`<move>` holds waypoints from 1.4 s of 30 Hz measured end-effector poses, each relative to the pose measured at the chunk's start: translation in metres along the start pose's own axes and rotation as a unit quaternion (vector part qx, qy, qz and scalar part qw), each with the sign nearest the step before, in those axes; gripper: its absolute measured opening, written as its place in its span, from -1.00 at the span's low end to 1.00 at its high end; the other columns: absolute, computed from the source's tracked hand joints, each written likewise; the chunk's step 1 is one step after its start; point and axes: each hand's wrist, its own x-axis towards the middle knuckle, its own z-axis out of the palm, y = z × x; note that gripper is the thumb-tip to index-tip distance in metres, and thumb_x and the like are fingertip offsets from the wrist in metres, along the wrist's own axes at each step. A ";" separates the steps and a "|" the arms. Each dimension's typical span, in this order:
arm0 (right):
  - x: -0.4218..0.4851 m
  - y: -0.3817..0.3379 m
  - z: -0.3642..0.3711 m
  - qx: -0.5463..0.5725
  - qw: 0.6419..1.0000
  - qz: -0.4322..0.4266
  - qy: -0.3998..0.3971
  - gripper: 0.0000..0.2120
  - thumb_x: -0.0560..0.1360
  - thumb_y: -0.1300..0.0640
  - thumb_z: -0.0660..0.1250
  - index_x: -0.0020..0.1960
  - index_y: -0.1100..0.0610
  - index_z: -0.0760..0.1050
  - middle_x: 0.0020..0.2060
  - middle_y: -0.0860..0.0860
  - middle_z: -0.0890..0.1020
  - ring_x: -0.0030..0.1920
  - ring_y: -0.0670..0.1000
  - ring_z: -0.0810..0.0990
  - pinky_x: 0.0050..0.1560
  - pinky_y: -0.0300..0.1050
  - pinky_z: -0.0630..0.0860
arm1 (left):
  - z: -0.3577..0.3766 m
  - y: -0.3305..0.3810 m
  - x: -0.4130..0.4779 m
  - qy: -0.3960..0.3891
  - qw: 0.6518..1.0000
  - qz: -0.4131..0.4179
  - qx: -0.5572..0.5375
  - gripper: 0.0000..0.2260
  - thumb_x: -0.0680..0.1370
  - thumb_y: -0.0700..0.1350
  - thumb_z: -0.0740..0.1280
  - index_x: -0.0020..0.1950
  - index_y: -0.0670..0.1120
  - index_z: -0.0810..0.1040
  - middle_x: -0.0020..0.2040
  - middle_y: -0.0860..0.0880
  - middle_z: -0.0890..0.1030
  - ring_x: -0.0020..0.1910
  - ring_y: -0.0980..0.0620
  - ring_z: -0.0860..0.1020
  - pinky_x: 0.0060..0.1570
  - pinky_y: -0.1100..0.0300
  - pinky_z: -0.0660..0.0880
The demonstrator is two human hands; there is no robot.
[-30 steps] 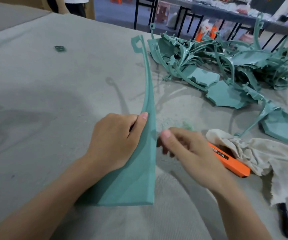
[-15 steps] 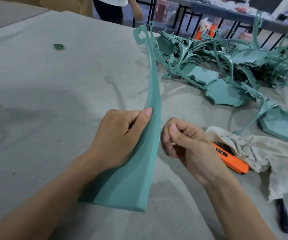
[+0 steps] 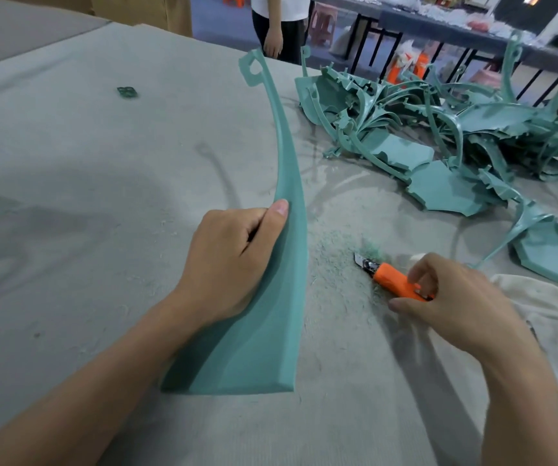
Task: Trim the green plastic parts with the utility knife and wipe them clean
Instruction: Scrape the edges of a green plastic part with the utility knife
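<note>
Presently, left hand (image 3: pixel 227 264) grips the green plastic part (image 3: pixel 292 203) upright; right hand (image 3: pixel 455 307) pinches the utility knife (image 3: pixel 392 281) (blade exposed): advise a full grip before trimming.

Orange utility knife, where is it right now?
In the head view, the orange utility knife is right of centre, pinched by the right hand, between the long curved green plastic part and the white rag.

A grey table (image 3: pixel 69 196) carries a heap of green plastic parts (image 3: pixel 438 136) at upper right, a utility knife (image 3: pixel 391 279), shavings (image 3: pixel 334 257) and a rag (image 3: pixel 546 307) at right, and a green scrap (image 3: pixel 127 92) at upper left.
</note>
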 end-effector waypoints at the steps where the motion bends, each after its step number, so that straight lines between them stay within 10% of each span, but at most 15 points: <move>1: 0.001 0.000 0.001 -0.008 1.000 0.005 0.004 -0.64 0.40 -0.13 0.52 0.00 -0.02 0.42 -0.08 -0.05 0.53 -0.11 0.01 0.45 -0.21 -0.06 0.30 | 0.000 0.000 0.000 0.000 1.000 0.000 -0.001 -0.53 0.62 0.03 0.13 -0.46 -0.01 0.10 -0.55 0.02 0.19 -0.57 0.07 0.17 -0.52 0.27 0.10; 7: 0.009 0.014 0.006 -0.054 0.998 0.004 0.017 -0.84 0.57 -0.04 0.35 0.04 0.04 0.53 -0.09 0.02 0.59 -0.04 0.12 0.49 -0.18 -0.02 0.33 | 0.001 -0.001 -0.001 -0.002 1.000 -0.001 -0.004 -0.53 0.62 0.04 0.13 -0.47 0.00 0.10 -0.56 0.03 0.20 -0.57 0.07 0.17 -0.52 0.28 0.11; 10: 0.009 0.017 0.005 0.103 0.990 -0.045 0.085 -0.96 0.58 0.03 0.33 -0.03 -0.04 0.49 -0.12 0.01 0.65 -0.17 0.06 0.57 -0.21 -0.04 0.42 | 0.001 -0.001 -0.002 0.002 1.000 -0.004 -0.002 -0.53 0.62 0.05 0.13 -0.46 0.00 0.09 -0.56 0.03 0.18 -0.57 0.07 0.17 -0.51 0.27 0.11; 16: -0.007 -0.015 0.007 0.410 0.857 -0.312 -0.014 -0.76 0.60 -0.17 0.23 0.20 -0.11 0.46 -0.05 -0.05 0.56 0.01 0.15 0.60 -0.04 0.13 0.60 | 0.000 -0.003 0.001 0.042 0.998 -0.039 -0.031 -0.53 0.62 0.07 0.11 -0.43 -0.08 0.09 -0.54 0.02 0.16 -0.55 0.10 0.14 -0.50 0.16 0.11; 23: -0.014 -0.048 0.025 0.533 0.795 -0.268 -0.112 -0.74 0.55 0.06 0.13 0.10 -0.01 0.57 -0.16 0.01 0.58 -0.13 0.01 0.55 0.01 -0.06 0.49 | -0.003 -0.005 0.004 0.058 0.996 -0.048 -0.042 -0.49 0.62 0.10 0.11 -0.44 -0.18 0.18 -0.53 -0.13 0.22 -0.54 -0.10 0.24 -0.49 0.06 0.18; 27: -0.021 -0.057 0.030 0.477 0.824 -0.298 -0.062 -0.49 0.57 -0.35 0.08 0.03 0.03 0.56 -0.34 0.12 0.41 -0.34 -0.05 0.39 -0.31 -0.25 0.35 | -0.001 -0.006 0.004 0.056 0.997 -0.044 -0.036 -0.50 0.62 0.08 0.11 -0.46 -0.11 0.14 -0.56 0.00 0.19 -0.57 0.09 0.18 -0.53 0.21 0.12; 42: -0.024 -0.070 0.043 0.429 0.846 -0.313 0.053 -0.72 0.63 -0.18 0.11 -0.02 -0.08 0.51 -0.32 0.04 0.52 -0.37 0.04 0.46 -0.35 0.11 0.41 | 0.002 -0.004 0.000 0.060 0.997 -0.033 -0.039 -0.53 0.63 0.05 0.11 -0.44 -0.03 0.10 -0.53 0.06 0.16 -0.53 0.11 0.17 -0.51 0.25 0.10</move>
